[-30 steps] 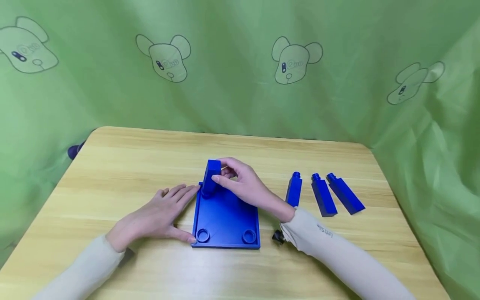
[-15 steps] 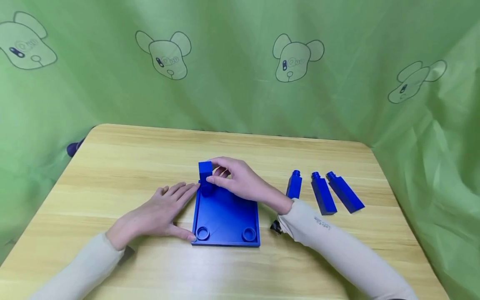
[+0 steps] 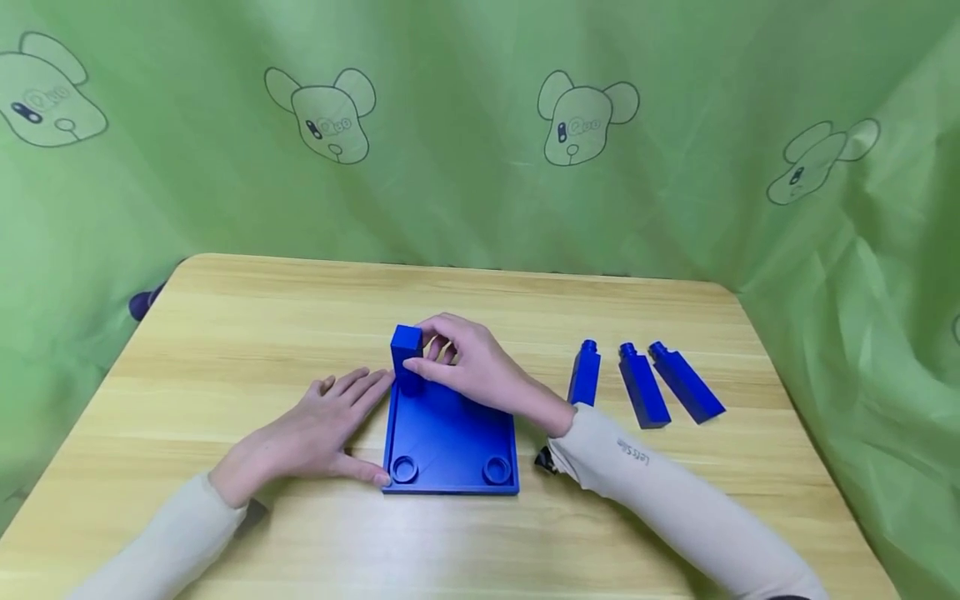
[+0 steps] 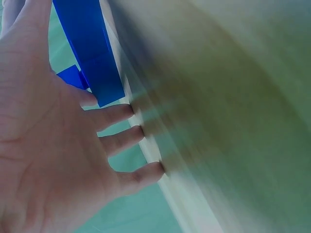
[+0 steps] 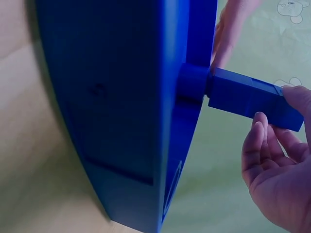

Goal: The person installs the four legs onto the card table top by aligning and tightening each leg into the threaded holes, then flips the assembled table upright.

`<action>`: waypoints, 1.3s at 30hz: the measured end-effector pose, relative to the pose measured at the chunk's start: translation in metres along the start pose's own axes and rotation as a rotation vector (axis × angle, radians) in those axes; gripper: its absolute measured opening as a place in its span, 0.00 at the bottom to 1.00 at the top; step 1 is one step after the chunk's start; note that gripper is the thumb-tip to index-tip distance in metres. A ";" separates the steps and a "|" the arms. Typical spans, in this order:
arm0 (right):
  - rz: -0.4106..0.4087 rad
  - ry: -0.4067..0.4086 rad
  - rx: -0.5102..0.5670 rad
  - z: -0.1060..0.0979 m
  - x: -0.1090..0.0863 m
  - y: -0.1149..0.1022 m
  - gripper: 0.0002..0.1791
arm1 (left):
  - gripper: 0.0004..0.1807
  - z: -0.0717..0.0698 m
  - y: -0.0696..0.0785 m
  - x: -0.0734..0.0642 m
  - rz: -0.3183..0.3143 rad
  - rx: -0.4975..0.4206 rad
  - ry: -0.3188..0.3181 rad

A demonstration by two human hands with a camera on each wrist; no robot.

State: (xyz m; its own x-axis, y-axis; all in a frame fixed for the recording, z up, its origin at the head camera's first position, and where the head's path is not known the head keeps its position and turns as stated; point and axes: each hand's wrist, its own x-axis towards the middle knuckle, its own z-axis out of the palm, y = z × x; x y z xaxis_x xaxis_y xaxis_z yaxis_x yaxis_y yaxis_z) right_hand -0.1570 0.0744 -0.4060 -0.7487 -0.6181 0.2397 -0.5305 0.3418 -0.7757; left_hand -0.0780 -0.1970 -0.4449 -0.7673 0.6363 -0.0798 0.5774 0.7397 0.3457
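Observation:
A blue tray-like panel (image 3: 453, 437) with a raised rim lies on the table, round sockets at its near corners. My right hand (image 3: 480, 367) pinches a square blue leg (image 3: 406, 346) between thumb and fingers. The leg stands upright at the panel's far left corner. In the right wrist view, its narrow end meets a round socket (image 5: 193, 81). My left hand (image 3: 318, 429) rests along the panel's left side, with straight fingers, fingertips at the far corner and thumb at the near one. The left wrist view shows the palm (image 4: 53, 141) with spread fingers beside the panel (image 4: 90, 48).
Right of the panel lie three more blue legs, one near my sleeve (image 3: 587, 375), one in the middle (image 3: 643, 387) and one slanted (image 3: 687, 383), threaded ends pointing away. A green printed curtain (image 3: 457, 208) hangs behind the wooden table (image 3: 247, 333).
The leg in my right hand has shifted left and gone from tilted to upright at the far left corner. My left hand stays in place at the panel.

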 end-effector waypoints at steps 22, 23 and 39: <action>-0.012 0.024 -0.070 0.008 0.001 0.002 0.12 | 0.74 0.003 0.000 -0.004 -0.016 -0.026 0.002; -0.017 0.033 -0.078 0.007 0.000 0.002 0.12 | 0.74 0.003 -0.001 -0.003 -0.012 -0.023 0.003; -0.043 0.069 -0.116 0.006 0.001 -0.002 0.22 | 0.74 0.001 0.000 -0.003 -0.008 -0.011 -0.006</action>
State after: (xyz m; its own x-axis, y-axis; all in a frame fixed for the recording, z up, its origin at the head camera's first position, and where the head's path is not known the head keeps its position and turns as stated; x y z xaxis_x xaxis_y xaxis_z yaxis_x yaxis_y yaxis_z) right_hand -0.1544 0.0687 -0.4078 -0.7473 -0.5856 0.3140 -0.6026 0.3981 -0.6917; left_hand -0.0758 -0.1986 -0.4462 -0.7701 0.6319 -0.0879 0.5685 0.7422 0.3550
